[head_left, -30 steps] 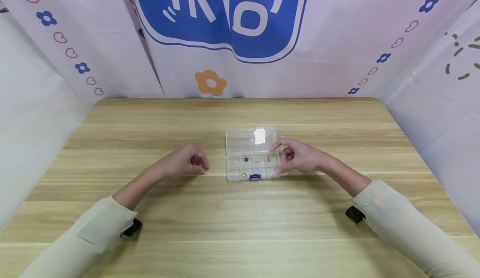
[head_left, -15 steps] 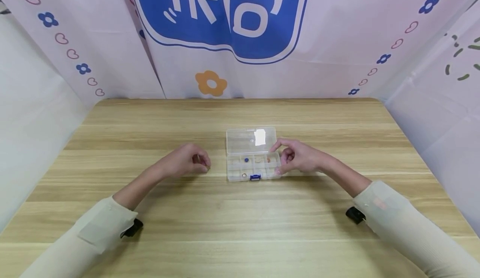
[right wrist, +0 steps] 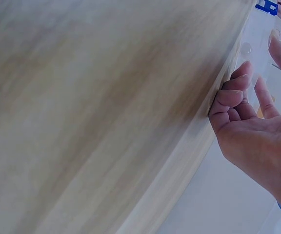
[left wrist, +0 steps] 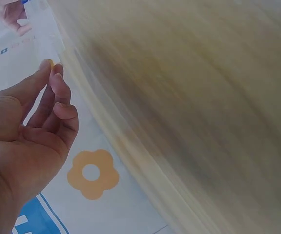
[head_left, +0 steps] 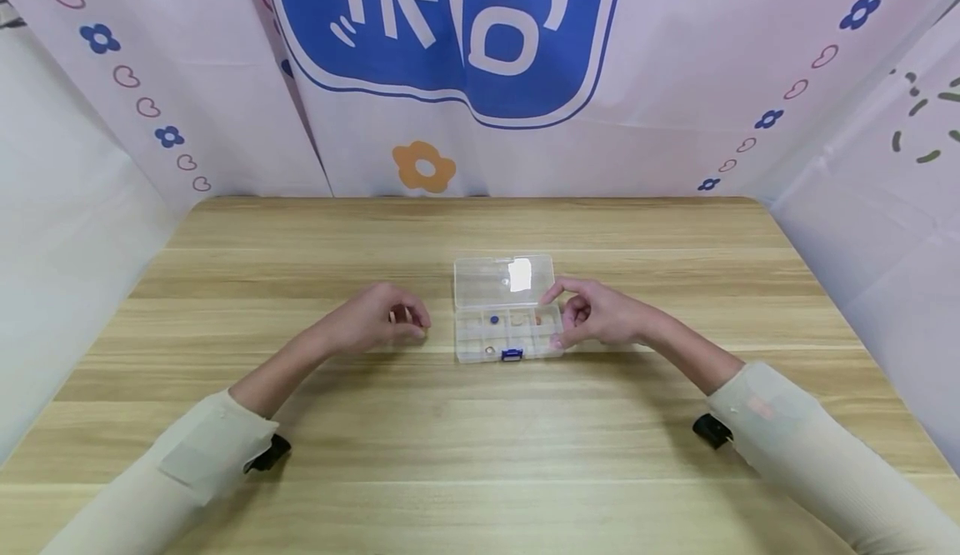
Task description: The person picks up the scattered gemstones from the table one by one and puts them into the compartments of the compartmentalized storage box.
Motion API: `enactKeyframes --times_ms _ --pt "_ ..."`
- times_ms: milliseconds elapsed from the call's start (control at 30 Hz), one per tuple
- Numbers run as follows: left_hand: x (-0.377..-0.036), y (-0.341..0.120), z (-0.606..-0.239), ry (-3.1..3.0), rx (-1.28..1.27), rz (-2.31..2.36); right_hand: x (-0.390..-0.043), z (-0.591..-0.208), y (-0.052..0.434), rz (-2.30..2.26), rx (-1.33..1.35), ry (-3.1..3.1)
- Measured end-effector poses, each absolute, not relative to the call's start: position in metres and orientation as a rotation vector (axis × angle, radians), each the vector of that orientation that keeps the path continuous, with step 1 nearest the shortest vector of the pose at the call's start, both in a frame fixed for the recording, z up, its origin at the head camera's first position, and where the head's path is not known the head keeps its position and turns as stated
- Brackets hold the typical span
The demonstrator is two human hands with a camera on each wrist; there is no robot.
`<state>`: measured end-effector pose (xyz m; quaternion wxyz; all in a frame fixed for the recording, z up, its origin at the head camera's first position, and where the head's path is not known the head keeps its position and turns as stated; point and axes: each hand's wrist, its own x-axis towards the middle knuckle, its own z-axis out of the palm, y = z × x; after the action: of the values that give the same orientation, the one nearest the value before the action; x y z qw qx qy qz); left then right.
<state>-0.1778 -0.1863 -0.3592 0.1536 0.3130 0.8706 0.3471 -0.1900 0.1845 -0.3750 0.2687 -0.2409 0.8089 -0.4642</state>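
On the left, the left hand [head_left: 378, 322] rests on the wooden desk [head_left: 480, 422] with its fingers [head_left: 411, 318] loosely curled; the thumb and forefinger tips sit close together, and whether they pinch some small thing I cannot tell. In the left wrist view the fingertips [left wrist: 52, 73] meet lightly, and nothing clear shows between them. This hand lies just left of the clear plastic compartment box [head_left: 507, 330], apart from it. The box sits at the desk's middle, its lid [head_left: 503, 280] swung open toward the far side, a blue latch [head_left: 512, 354] on its near edge. Inside lie a blue bead [head_left: 494, 319] in the far row, a pale ring [head_left: 489, 350] in the near row and a small orange piece [head_left: 537, 319] toward the right. The right hand [head_left: 600, 313] is at the box's right end: forefinger reaching over the far right compartment, thumb touching the near right corner, remaining fingers half curled, holding nothing visible
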Motion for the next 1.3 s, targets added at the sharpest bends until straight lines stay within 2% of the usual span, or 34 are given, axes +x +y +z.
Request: enactKeyframes --times_ms 767,1300 --pt "-0.180 -0.166 -0.352 2.551 0.883 0.987 -0.190 -0.376 0.185 -1.247 -0.661 2.195" --pt "-0.180 -0.153 -0.352 2.553 0.966 1.041 -0.190 -0.376 0.185 -1.253 -0.673 2.198"
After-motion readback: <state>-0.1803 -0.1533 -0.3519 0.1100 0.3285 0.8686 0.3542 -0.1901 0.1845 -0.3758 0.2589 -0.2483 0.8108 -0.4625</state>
